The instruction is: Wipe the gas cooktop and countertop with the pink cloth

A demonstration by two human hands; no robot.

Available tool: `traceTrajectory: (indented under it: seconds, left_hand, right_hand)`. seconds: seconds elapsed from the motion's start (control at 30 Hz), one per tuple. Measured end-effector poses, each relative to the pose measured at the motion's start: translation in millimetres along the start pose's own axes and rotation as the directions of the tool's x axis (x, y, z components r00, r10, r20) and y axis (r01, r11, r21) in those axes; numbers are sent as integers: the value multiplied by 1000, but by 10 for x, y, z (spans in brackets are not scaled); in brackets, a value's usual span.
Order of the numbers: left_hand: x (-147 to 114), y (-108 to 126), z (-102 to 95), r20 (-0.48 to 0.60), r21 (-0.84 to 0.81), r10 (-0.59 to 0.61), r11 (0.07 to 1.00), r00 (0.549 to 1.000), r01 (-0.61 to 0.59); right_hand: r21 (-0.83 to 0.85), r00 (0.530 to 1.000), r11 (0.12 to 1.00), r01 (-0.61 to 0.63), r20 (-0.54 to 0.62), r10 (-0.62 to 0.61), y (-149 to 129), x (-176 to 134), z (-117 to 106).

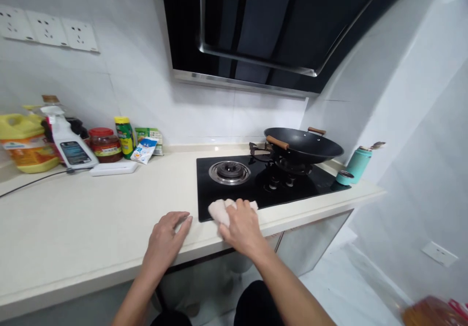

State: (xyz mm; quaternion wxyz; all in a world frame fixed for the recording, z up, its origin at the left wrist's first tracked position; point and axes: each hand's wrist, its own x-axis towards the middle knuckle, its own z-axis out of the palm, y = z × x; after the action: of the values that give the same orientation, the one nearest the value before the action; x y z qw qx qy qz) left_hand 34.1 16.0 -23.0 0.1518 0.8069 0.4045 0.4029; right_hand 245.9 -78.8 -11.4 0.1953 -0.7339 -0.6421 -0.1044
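Observation:
A pale, crumpled cloth [219, 211] lies against the front left part of the black glass gas stove [252, 192]. Pressing it down from above is my right hand [242, 223], its fingers curled over the cloth. My left hand [166, 238] rests on the cream countertop [109, 219] just left of the stove, fingers loosely stretched and holding nothing. Behind the cloth is the left burner [230, 171], with no pot support on it. A black wok [305, 145] with wooden handles sits on the right burner.
At the back left stand a yellow jug [27, 143], a white spray bottle [69, 138], a red-lidded jar [105, 144], a green bottle [125, 137] and seasoning packets [145, 149]. A teal bottle [358, 164] is at the right end. The black range hood [248, 28] overhangs the stove.

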Motion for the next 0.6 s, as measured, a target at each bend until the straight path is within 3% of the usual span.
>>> traceTrajectory:
  seconds: [0.1,0.17,0.27,0.33,0.5,0.6]
  left_hand:
    - [9,-41,-4,-5,-52,-7,999,1000,6]
    - [17,-65,-5,-3,-87,-25,996,1000,25]
    - [22,-83,-8,-12,-116,-47,992,999,46]
    - [19,-81,-9,-28,-114,-49,992,998,45]
    - [8,-45,-13,-28,-105,-54,993,998,51]
    - [4,-33,-14,-31,-103,-59,993,998,56]
  right_hand:
    - [166,993,979,115,-11,-115,-207,30,6]
    - [353,994,930,98,9,-108,-191,133,31]
    - [676,998,737,1,48,-45,49,404,86]
    - [772,998,633,-57,66,9,313,593,111]
    - [684,988,714,-150,75,136,1078,831,21]
    - [623,977,759,-191,46,208,1370,848,-111]
